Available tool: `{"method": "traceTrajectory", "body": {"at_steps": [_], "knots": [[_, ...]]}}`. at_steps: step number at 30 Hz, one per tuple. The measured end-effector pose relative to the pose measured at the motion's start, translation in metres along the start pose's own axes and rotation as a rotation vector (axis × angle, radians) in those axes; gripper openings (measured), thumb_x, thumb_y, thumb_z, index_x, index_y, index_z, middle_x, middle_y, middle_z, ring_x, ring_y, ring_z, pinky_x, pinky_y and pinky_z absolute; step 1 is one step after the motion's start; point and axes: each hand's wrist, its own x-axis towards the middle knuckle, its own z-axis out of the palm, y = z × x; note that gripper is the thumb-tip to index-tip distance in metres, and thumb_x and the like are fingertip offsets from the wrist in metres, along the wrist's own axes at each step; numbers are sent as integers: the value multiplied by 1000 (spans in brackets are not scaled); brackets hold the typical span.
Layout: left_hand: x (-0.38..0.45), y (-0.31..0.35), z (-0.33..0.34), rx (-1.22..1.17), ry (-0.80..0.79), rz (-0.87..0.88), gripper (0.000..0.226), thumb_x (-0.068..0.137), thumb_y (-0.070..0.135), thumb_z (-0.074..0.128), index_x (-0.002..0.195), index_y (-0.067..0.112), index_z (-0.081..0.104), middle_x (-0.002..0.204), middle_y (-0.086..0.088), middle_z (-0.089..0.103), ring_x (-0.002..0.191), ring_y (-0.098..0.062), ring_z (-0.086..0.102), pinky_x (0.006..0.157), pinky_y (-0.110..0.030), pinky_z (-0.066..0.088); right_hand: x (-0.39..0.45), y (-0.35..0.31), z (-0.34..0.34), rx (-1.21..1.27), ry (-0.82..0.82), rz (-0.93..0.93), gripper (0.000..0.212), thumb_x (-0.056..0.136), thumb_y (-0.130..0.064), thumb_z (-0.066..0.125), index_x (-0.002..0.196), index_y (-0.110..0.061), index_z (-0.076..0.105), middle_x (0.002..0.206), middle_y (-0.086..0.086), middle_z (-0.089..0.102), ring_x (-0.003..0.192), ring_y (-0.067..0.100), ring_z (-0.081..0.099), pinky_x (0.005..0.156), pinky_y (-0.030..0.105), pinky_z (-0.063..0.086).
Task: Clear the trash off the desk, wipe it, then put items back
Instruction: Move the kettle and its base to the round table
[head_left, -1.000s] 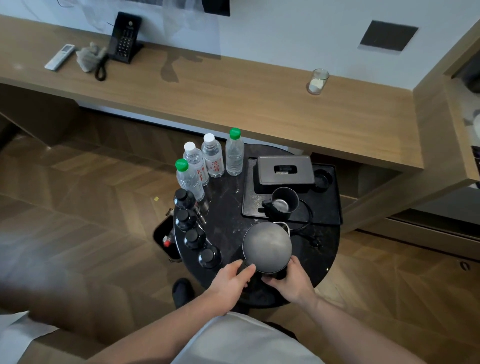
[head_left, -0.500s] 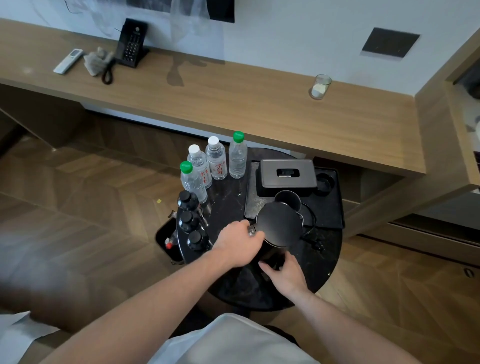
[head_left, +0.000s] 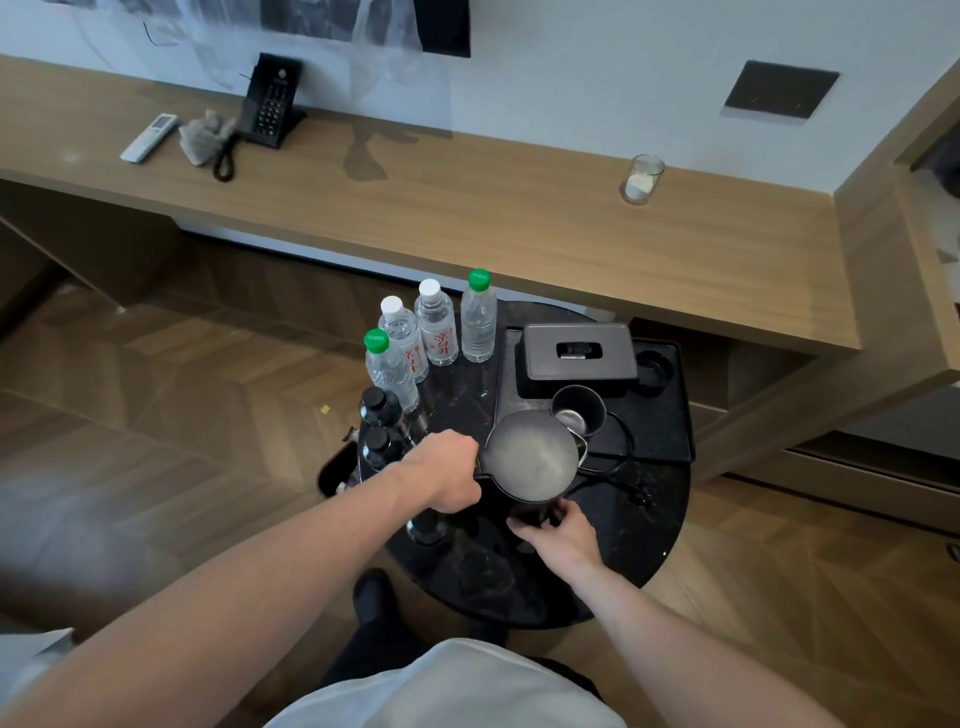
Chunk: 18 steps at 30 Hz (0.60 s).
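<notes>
On round black table | left hand gripped kettle handle | right hand curled around kettle's near base | tray far right

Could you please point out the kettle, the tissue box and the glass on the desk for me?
kettle (head_left: 531, 453), head view, centre of its round lid.
tissue box (head_left: 579, 358), head view, flat top by the slot.
glass (head_left: 642, 179), head view, its clear side wall.
</notes>
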Motion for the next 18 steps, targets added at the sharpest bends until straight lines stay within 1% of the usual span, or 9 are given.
{"method": "traceTrajectory", "body": {"at_steps": [2, 4, 5, 8, 10, 13, 16, 17, 18], "knots": [[4, -7, -9, 47, 22, -5, 27, 79, 15, 58, 104, 8, 66, 108, -13, 69, 101, -36, 68, 86, -40, 59, 1, -9, 5, 2, -35, -13, 57, 63, -44, 95, 104, -28, 59, 98, -15, 70, 93, 12, 70, 96, 29, 53], [9, -14, -16, 88, 32, -7, 29, 80, 14, 58, 107, 9, 66, 111, -13, 70, 103, -36, 68, 88, -40, 59, -2, -14, 9, -7, -45, -17, 57, 69, -45, 93, 111, -27, 59, 96, -17, 65, 96, 13, 65, 94, 26, 49], [11, -17, -18, 99, 34, -9, 31, 79, 14, 58, 109, 10, 66, 112, -13, 70, 105, -36, 68, 89, -41, 59, -3, -15, 11, -9, -46, -12, 61, 70, -46, 92, 117, -25, 59, 99, -14, 65, 99, 14, 64, 94, 26, 48], [12, -18, -17, 106, 29, -3, 33, 80, 12, 57, 112, 12, 66, 113, -12, 70, 106, -35, 68, 90, -41, 58, -4, -13, 10, -44, -64, 2, 78, 69, -53, 90, 131, -20, 57, 121, -6, 66, 115, 16, 63, 100, 28, 47], [10, -20, -15, 110, 10, -2, 34, 82, 10, 57, 114, 11, 67, 113, -11, 70, 107, -35, 68, 91, -41, 58, -6, -12, 5, -69, -92, -4, 79, 70, -54, 88, 134, -21, 57, 127, -7, 64, 123, 16, 61, 104, 27, 46], [6, -29, -11, 68, 2, -7, 36, 81, 7, 58, 115, 14, 66, 114, -10, 69, 107, -34, 67, 90, -41, 58, -9, -11, -3, -112, -96, -20, 77, 76, -53, 84, 140, -22, 56, 135, -5, 65, 127, 16, 60, 108, 29, 45], [2, -34, -12, 40, 27, 14, 38, 78, 8, 59, 114, 16, 64, 112, -7, 69, 109, -33, 66, 90, -41, 57, -16, -18, -14, -185, -100, -58, 65, 84, -46, 79, 141, -24, 56, 138, -6, 64, 128, 17, 60, 103, 29, 45], [0, -35, -12, 33, 41, 25, 40, 77, 9, 59, 116, 16, 64, 113, -6, 67, 111, -32, 65, 91, -41, 57, -19, -23, -20, -200, -105, -75, 59, 86, -42, 78, 139, -26, 57, 137, -8, 64, 128, 17, 60, 100, 29, 45], [-3, -36, -13, 18, 60, 40, 46, 77, 11, 60, 122, 17, 63, 117, -5, 65, 115, -30, 63, 94, -41, 56, -23, -28, -28, -219, -96, -95, 52, 87, -39, 76, 135, -28, 59, 135, -9, 64, 127, 17, 60, 98, 29, 45]]}}
